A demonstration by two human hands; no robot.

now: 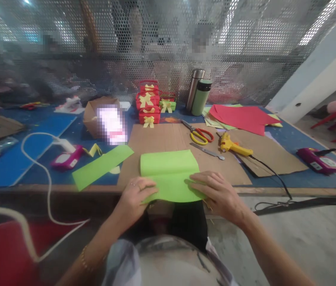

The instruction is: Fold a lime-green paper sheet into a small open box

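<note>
A bright green sheet (173,184), felt or thick paper, lies at the table's front edge with its far part folded over. My left hand (138,192) grips its near left corner, thumb below and fingers on top. On the near right side, my right hand (215,190) holds the sheet, fingers laid across its upper face. The sheet's near edge sags slightly past the table edge. Beneath it is a brown cardboard sheet (162,137). A loose green strip (102,167) rests to the left of my left hand.
Beyond the sheet lie scissors (199,135), a grey blade (208,151) and a yellow glue gun (235,146) with a black cord. Red boxes with bows (148,103), two bottles (200,95) and a lit phone (112,124) stand farther back. Purple power sockets (66,159) sit left and right.
</note>
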